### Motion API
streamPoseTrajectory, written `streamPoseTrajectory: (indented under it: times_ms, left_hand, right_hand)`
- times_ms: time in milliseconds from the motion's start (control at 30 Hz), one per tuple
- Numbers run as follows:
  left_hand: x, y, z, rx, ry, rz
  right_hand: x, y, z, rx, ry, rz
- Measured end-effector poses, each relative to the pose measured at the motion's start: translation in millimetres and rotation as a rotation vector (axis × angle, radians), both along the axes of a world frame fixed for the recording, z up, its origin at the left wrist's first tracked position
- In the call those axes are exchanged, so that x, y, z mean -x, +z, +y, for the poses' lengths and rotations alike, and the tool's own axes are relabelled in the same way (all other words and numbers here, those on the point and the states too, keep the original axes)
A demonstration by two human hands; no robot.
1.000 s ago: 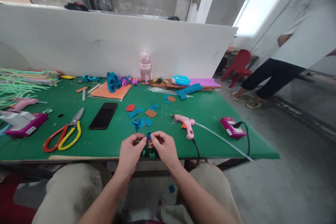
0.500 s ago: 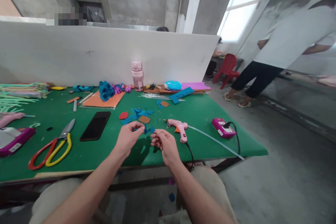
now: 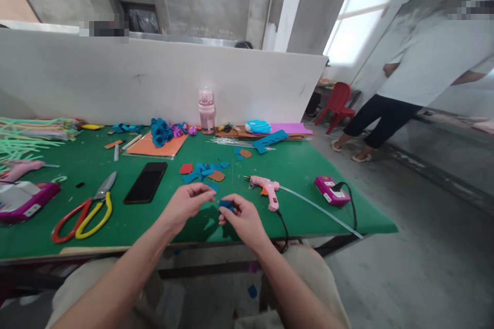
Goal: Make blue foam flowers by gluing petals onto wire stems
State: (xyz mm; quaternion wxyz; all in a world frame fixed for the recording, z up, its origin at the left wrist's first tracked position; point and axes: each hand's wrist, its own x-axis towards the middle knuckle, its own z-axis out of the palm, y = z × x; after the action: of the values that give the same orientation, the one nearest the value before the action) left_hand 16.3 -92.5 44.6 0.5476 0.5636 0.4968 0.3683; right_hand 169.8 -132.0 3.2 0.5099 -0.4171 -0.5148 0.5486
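My right hand (image 3: 246, 217) is closed on a small dark blue felt-like piece (image 3: 226, 204), held between thumb and fingers above the table. To its left, my left hand (image 3: 188, 204) has its thumb and fingers pinched together; what they hold, if anything, I cannot make out. Behind those fingertips shows another bit of blue sheet (image 3: 212, 186). Beyond the hands lie loose blue cut pieces (image 3: 204, 168), a brown piece (image 3: 216, 176) and a red piece (image 3: 186, 168). A pink glue gun (image 3: 266, 187) with a long clear glue stick rests right of my right hand.
On the green table (image 3: 301, 164) lie red-and-yellow-handled scissors (image 3: 90, 211), a black phone (image 3: 145, 182) and a purple power box (image 3: 332, 192). Blue rolled shapes (image 3: 161, 132) sit on an orange sheet (image 3: 154, 146). A pink bottle (image 3: 207, 110) stands by the white partition. A person stands at right.
My hands have drawn slightly apart, and the right has dropped a little with the blue piece, which now shows more plainly in its fingers. The whole view has shifted slightly.
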Motion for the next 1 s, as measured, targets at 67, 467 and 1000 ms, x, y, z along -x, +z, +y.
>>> streamPoseTrajectory:
  times_ms: [67,467,1000]
  left_hand:
    - [14,5.5,9,-0.038,0.085,0.006]
    - [40,-3.1,-4,-0.110,0.058,-0.091]
    - [42,-34.6,76,-0.299,0.104,0.858]
  right_hand:
    - [-1,-2.7,-20,-0.018,0.124,-0.171]
    - [-2,-10.6,-62,0.023,0.346,-0.580]
    - [-19,-5.5,31,-0.214,-0.230,-0.528]
